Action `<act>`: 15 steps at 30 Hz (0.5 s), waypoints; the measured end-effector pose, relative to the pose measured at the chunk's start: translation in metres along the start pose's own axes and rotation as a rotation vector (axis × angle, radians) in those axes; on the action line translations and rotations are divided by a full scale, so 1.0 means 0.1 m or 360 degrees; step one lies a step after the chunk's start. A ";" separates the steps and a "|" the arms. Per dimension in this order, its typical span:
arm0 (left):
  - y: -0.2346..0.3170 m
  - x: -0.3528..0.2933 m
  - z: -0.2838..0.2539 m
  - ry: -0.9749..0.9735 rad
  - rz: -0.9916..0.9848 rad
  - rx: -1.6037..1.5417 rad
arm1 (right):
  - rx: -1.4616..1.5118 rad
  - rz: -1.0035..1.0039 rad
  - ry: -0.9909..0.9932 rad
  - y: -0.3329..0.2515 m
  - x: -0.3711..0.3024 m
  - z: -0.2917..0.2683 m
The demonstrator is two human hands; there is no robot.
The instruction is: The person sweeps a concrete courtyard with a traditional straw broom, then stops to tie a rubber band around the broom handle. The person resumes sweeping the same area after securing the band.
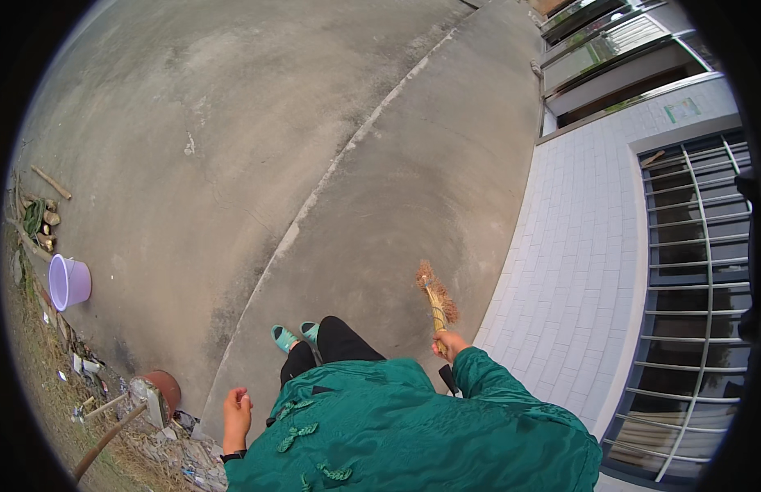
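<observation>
My right hand [452, 346] is wrapped round the pale yellow handle of a hand brush [438, 297]. The brush has reddish-brown bristles and points away from me, held above the concrete. My left hand [236, 416] hangs at my left side with its fingers curled in, and nothing shows in it. A dark band circles that wrist. Both arms wear green sleeves.
A white tiled wall [552, 254] with a barred window [692, 303] runs along my right. To the left stand a lilac bucket [71, 282] and a reddish-brown pot [165, 390], near rubble and sticks. A raised seam [335, 168] crosses the concrete.
</observation>
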State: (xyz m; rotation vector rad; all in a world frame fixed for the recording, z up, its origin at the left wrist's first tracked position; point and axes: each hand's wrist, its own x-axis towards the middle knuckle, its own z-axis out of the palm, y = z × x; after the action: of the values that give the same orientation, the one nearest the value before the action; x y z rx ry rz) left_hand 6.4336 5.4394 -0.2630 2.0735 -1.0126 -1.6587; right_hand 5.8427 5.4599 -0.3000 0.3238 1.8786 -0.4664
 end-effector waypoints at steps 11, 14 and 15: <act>1.94 0.93 0.17 -0.0301 0.0581 0.0916 | 0.0701 -0.0301 -0.0251 -0.28 -0.21 0.17; 2.77 1.04 0.76 -0.0348 0.0732 0.1084 | 0.0787 -0.0172 -0.0298 -0.43 -0.16 0.00; 3.03 1.05 0.99 -0.0383 0.0745 0.1189 | 0.0806 -0.0204 -0.0340 -0.55 -0.10 -0.09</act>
State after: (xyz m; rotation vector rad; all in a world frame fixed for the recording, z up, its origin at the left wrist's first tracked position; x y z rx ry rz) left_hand 6.2479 5.1730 -0.1798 1.7840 -2.2676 -1.4185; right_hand 5.8149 5.4150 -0.2787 0.4682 1.5600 -1.0282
